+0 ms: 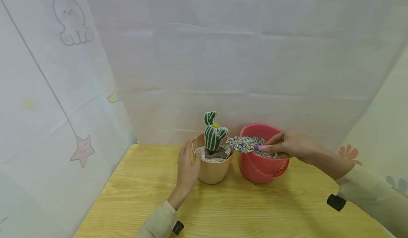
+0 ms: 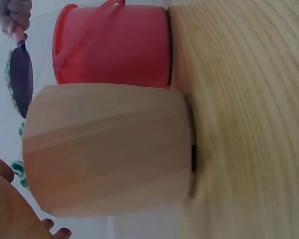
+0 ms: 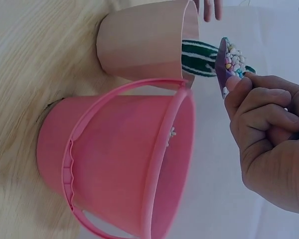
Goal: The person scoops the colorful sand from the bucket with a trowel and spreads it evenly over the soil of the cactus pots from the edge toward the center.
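we see a purple scoop [image 2: 22, 79] with a pink handle [image 2: 19, 34], heaped with small pebbles [image 1: 242, 144] in many colours. it hangs in the air between the pot [image 1: 214, 174] and the bucket [image 1: 259, 170], its tip at the pot's rim, near the cactus [image 1: 211, 139]. our right hand [image 1: 283, 146] has the handle pinched firmly, its fingers curled in and the thumb laid along it. our left hand [image 1: 188, 167] is at the left side of the pot's rim, its thumb spread apart from rather straight fingers; we cannot tell how hard it presses.

the pot is tan and upright, and the cactus stands in it, green with white stripes and a yellow spot, over a brown base [image 1: 216, 154] with crumpled white stuff [image 1: 210, 159] around it. just to the right of the pot we see the bucket, pinkish red and upright, with more pebbles inside and its handle folded down in front. both stand on a wooden table [image 1: 248, 213]. we wear pale sleeves [image 1: 157, 220]. behind the table hangs a pale sheet [image 1: 239, 64], and on the left we make out a printed rabbit [image 1: 70, 15] and a pink star [image 1: 83, 151].
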`<state>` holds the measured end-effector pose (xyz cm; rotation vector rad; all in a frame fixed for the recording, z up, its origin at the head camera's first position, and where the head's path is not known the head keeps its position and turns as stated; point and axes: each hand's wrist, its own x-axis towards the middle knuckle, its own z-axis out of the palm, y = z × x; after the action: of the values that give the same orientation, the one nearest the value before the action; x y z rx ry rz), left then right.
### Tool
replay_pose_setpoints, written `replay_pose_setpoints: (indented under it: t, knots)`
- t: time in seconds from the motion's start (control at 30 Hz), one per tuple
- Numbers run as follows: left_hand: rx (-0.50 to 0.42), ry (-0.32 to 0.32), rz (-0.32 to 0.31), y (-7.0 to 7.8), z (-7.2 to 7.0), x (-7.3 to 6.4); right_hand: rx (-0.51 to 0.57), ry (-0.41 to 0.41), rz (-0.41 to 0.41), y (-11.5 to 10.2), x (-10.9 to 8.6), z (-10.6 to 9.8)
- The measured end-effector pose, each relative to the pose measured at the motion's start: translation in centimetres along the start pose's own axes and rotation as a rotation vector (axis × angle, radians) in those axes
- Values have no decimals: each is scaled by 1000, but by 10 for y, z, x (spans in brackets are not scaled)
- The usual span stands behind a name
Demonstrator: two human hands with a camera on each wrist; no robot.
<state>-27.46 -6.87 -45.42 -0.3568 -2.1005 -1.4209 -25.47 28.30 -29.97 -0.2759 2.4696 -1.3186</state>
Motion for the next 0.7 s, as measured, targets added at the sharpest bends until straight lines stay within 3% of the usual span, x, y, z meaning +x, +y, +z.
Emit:
replay_pose_setpoints:
  t: [0.13,0.23,0.43,0.7]
  knots:
    - [-49,-32,-107,-14,-3,-2,-47,-3,7,-2,6,14]
    - [-92,-53,-145,-22,-2,-6,-21,-47,-28,-2,12,25]
    - [-134,-68,-126,-27,2,-14,30,-126,-136,1,25,41]
    - [-176,-84,-123,-16,16,-26,46,-135,-80,-4,30,66]
